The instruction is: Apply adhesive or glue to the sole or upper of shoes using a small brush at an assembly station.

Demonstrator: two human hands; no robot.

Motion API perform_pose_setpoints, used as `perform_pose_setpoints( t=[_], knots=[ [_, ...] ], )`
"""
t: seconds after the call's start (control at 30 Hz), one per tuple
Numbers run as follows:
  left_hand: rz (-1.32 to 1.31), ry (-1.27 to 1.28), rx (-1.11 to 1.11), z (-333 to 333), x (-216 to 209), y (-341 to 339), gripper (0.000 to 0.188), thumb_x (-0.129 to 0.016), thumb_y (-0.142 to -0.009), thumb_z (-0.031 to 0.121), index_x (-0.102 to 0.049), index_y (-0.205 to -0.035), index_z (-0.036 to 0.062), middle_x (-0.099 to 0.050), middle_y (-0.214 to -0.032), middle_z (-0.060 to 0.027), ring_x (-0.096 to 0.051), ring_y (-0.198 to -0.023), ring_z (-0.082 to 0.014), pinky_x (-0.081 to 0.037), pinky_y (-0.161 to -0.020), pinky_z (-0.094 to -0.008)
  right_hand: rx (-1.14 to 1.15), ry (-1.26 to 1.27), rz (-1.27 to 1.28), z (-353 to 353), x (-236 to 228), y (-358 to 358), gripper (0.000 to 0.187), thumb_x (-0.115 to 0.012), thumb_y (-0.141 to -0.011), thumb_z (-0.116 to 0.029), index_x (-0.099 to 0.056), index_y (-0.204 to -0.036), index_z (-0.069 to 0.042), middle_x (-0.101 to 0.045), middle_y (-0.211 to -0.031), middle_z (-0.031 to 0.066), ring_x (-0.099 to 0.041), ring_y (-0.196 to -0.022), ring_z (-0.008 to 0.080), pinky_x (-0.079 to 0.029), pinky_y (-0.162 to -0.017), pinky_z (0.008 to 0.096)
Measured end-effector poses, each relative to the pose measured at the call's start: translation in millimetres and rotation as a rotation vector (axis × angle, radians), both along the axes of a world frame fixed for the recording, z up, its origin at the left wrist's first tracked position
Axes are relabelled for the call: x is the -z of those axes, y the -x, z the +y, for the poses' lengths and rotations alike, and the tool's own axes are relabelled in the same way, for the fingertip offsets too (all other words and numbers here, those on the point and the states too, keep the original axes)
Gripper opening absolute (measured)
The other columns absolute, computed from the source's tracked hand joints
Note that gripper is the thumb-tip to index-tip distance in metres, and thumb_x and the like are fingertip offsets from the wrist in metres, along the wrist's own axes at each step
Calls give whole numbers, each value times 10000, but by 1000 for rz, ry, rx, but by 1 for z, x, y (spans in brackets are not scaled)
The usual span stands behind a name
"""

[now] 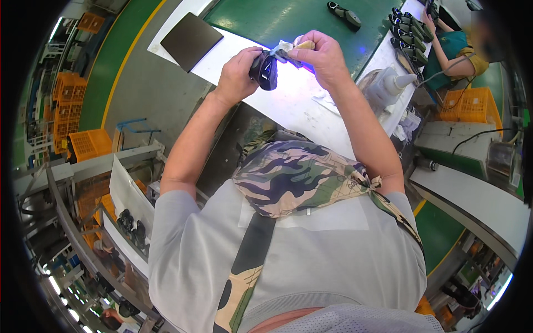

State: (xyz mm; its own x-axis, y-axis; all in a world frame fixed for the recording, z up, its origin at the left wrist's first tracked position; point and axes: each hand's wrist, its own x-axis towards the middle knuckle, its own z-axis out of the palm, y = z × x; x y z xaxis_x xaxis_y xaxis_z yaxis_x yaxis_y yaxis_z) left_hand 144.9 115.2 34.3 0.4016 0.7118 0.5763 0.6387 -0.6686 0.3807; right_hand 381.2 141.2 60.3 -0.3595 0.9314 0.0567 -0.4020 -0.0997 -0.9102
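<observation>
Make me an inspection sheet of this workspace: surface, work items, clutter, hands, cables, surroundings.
Surface: white table beside a green surface.
Work items: dark glossy shoe in hand; more shoes lined up at upper right.
Clutter: white nozzle bottle, crumpled white scraps, brown panel.
Hands: left hand grips the dark glossy shoe; right hand pinches pale crumpled material, kind unclear.
Cables: black cable curves at right.
Surroundings: co-worker at upper right; orange crates both sides.

Left hand [239,76] and right hand [321,56] raised beyond the camouflage apron [302,173]

The left is held curled, its forearm [197,130] slanted inward, left of the apron. The right is pinched, its elbow [387,169] bent beside the apron's right end.
</observation>
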Motion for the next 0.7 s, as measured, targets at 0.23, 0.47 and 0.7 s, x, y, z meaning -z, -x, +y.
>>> perform_pose_setpoints(
  t=[0.23,0.47,0.7],
  knots=[
    [90,281,10,-2,-15,-26,456,-761,-637,24,-610,-1067,41,-669,-1028,-147,-667,-892,-330,-550,-809,-377,130,-96,-105,-1,0,-30,187,-736,-762,30,-573,-841,-17,-602,-869,59,-576,-749,122,-485,-686,261],
    [190,722,138,-1,-29,-41,495,-830,-554,141,-646,-996,18,-681,-858,-126,-654,-775,-252,-534,-763,-349,262,-188,-285,1,4,-53,176,-730,-770,24,-576,-846,-14,-606,-892,71,-578,-753,127,-479,-675,258],
    [148,930,258,1,-26,-42,566,-841,-525,156,-648,-1032,-6,-688,-865,-113,-642,-788,-203,-521,-784,-321,365,-207,-180,-1,10,-61,169,-772,-732,-28,-624,-812,-15,-578,-732,-26,-493,-649,47,-413,-581,210]
  ],
)
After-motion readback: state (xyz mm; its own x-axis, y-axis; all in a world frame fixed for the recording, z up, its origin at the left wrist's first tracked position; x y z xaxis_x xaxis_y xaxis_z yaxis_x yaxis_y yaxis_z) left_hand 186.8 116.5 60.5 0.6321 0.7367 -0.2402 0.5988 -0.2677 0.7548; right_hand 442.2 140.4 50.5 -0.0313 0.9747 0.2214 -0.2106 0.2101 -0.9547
